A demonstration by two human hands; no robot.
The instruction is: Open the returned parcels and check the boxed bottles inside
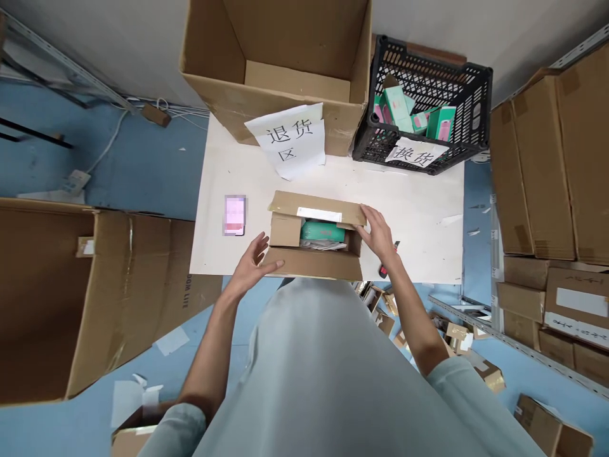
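A small cardboard box (pixel 316 262) lies opened near the front edge of the white table (pixel 380 190). Inside it are a green package (pixel 323 231) and some crumpled paper or plastic (pixel 323 245); a white label (pixel 319 214) is on its far flap. My left hand (pixel 254 261) is at the box's left front corner, fingers apart, thumb resting on the near flap. My right hand (pixel 375 233) touches the right end of the far flap, its fingers spread over the corner. A red and black cutter (pixel 383 270) lies partly under my right wrist.
Behind stands a large open carton (pixel 285 114) with a paper sign (pixel 295 143). Right of it, a black crate (pixel 428 70) holds green and pink boxes. A phone (pixel 235 215) lies at left. Cartons stand on both sides, and more lie on the floor.
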